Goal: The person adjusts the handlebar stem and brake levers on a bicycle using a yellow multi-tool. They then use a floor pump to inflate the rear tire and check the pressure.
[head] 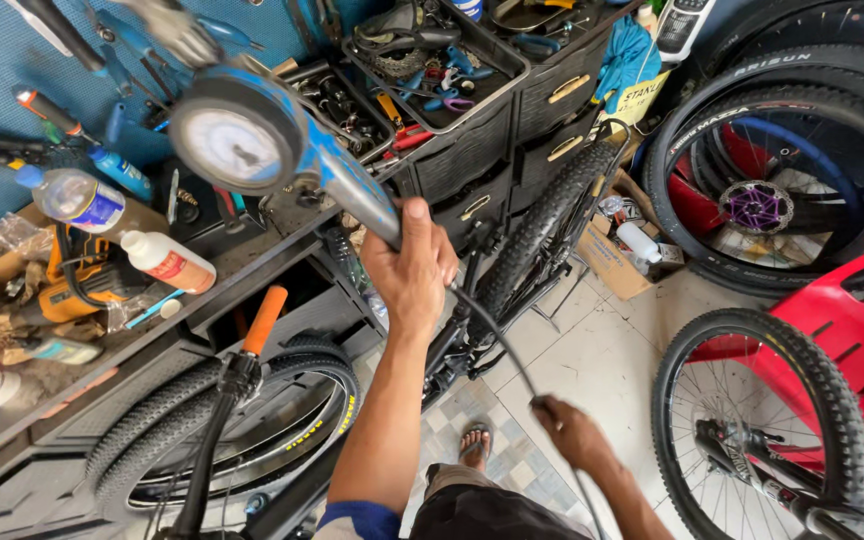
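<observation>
Left hand (414, 265) clenched around the blue metal handle of a tyre inflator gun (282, 150), raised at bench height; its round white dial gauge (227, 145) is motion-blurred. Thin black rubber hose (497, 345) runs from the gun down to the right hand (570, 430), fingers closed around it low near the floor. Knobby tyres all round: a wheel (762, 430) at right with wire spokes, just beside a glossy red plastic chair (852, 310); another tyre (542, 225) stands upright against black plastic drawers (512, 130). Orange handlebar grip (265, 318) pokes up under the bench edge. Workbench (152, 320) is gritty and crowded, with a white squeeze bottle (167, 262) lying on it. Open tiled floor (602, 370) is only a narrow strip between the wheels.
</observation>
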